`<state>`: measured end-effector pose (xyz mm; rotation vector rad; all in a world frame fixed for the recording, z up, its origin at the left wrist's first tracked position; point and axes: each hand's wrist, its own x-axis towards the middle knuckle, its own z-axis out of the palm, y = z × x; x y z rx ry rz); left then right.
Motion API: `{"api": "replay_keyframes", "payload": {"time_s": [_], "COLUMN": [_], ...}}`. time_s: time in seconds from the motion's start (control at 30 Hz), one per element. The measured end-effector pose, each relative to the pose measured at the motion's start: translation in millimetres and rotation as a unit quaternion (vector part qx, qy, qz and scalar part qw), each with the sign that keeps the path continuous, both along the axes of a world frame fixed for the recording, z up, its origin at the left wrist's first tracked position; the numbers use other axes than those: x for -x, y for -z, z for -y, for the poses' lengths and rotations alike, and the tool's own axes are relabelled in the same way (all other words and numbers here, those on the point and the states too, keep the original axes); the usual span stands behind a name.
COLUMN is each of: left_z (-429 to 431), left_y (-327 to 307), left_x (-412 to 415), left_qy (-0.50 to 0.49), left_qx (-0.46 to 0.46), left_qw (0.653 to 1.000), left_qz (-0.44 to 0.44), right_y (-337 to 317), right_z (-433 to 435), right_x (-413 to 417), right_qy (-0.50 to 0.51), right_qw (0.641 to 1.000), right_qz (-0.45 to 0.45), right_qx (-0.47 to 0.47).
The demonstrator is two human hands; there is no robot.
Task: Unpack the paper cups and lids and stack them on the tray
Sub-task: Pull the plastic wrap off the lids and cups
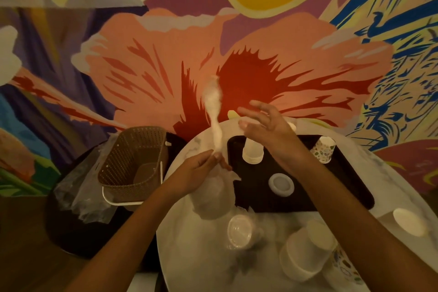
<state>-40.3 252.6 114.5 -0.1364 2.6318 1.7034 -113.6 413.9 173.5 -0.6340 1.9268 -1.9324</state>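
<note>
1. A thin plastic bag is pinched at its neck by the left hand, with thumb and fingers curled round the twisted film.
2. Above the pinch, the bag's twisted tail is seen standing up, blurred. Below the pinch, the full part of the bag hangs down over the round pale table. Something whitish is held inside; what it is cannot be told.
3. The right hand is held up beyond the pinch and to its right. Its fingers are spread and nearly straight, nothing is held in it, and it is kept apart from the bag's tail.
4. Just right of the pinch, a dark tray is laid on the table. A stack of white cups is stood upside down on it, beside the pinch and under the right wrist.
5. A white lid is laid flat on the tray, to the right of the pinch and a little nearer. A patterned cup is placed at the tray's far right, well apart from the pinch.
6. Nearer than the pinch, off the tray, a packet of clear lids is found just below the bag. A sleeve of cups is laid on its side to the right of that, and a single cup beyond it, near the tray's corner.
7. Left of the pinch, a brown basket is set, with crumpled plastic wrap beside it. A painted wall is seen behind.
</note>
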Motion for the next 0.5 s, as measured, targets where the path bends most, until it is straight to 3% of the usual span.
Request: {"api": "replay_keyframes", "payload": {"time_s": [0.07,0.17,0.23,0.4,0.5], "left_z": [-2,-9,-14,-13,-9], "left_y": [-2,-7,-8,-3,3], "left_x": [0,-1,-2,-11,-18], "left_qy": [0.012,0.021,0.038,0.054,0.051], "left_qx": [-0.007,-0.002,-0.002,-0.048,-0.116], "left_qw": [1.0,1.0,0.999,0.99,0.982], "left_qz": [-0.013,-0.012,0.017,0.123,0.139], "right_y": [11,25,31,27,25], "right_z": [7,15,17,8,2], "right_x": [-4,-13,-19,-16,-12], "right_qy": [0.004,-0.023,-0.046,0.037,0.05], "right_qw": [0.991,0.973,0.975,0.992,0.995], "right_qz": [-0.06,0.018,0.06,-0.008,0.05], "right_qx": [-0.119,-0.228,-0.208,-0.122,-0.073]}}
